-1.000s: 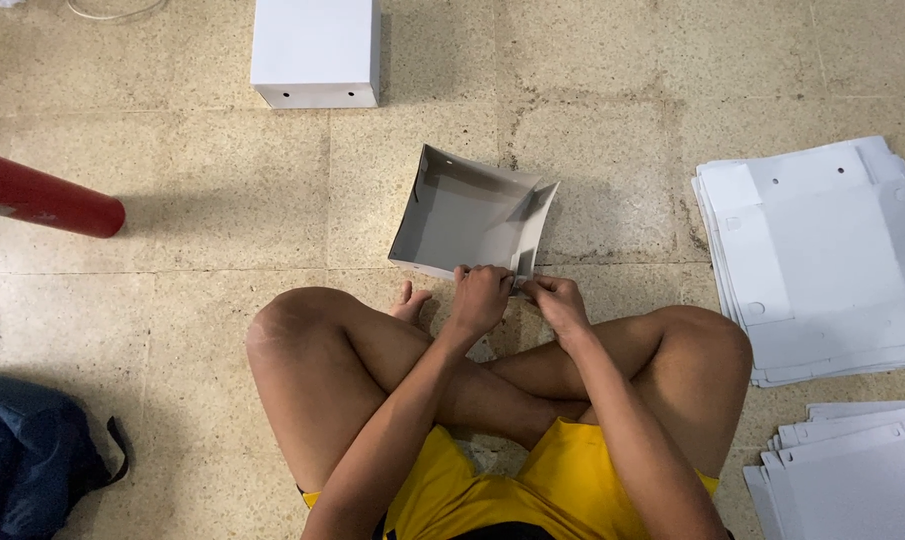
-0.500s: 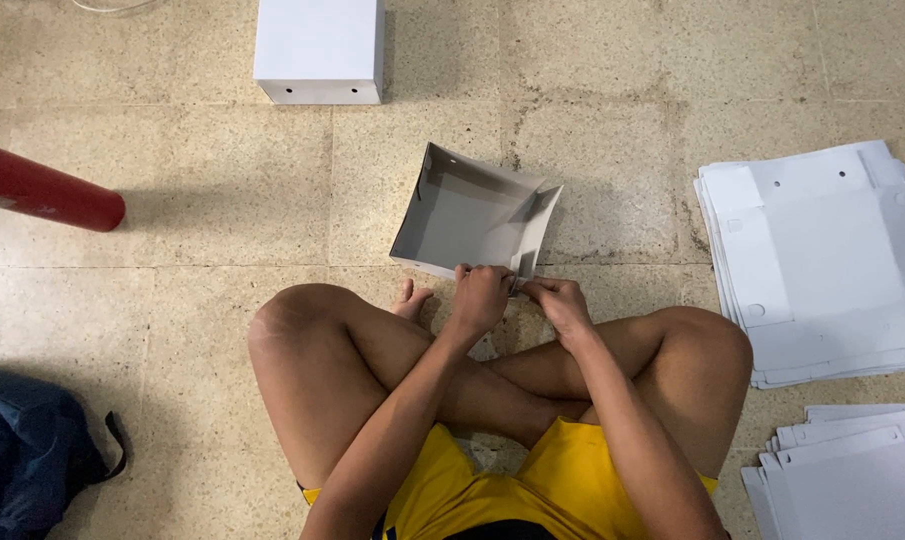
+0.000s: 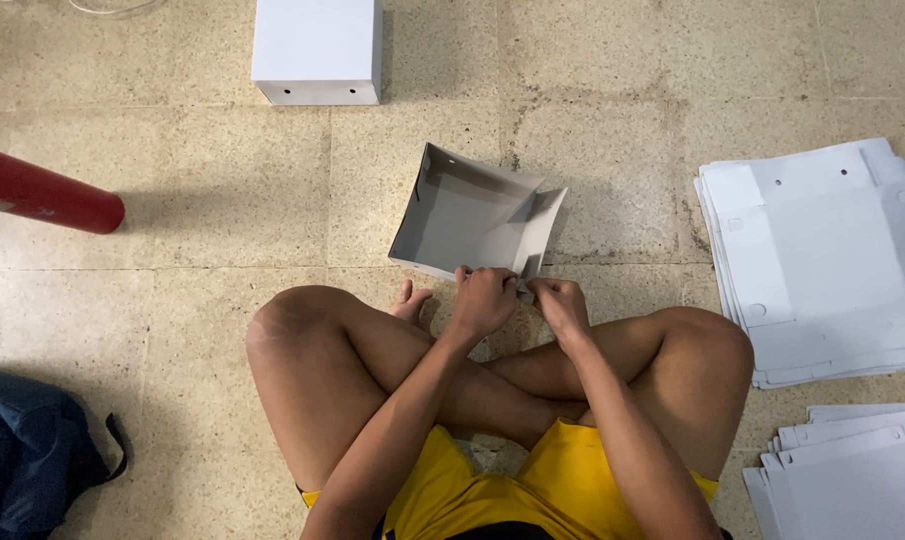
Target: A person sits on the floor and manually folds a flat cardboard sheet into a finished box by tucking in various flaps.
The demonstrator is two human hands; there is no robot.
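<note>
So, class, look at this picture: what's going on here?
A person sits cross-legged on a tiled floor, folding a half-formed grey cardboard box. Both hands, the left hand and the right hand, pinch the box's near corner, where a flap is being worked. A finished white box stands further off, and flat box blanks lie stacked to the person's right. A red cylinder lies to the left, and a dark blue bag beside the knee.

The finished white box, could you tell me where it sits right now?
In the head view, the closed white box stands on the floor at top left, beyond the half-folded box.
</note>
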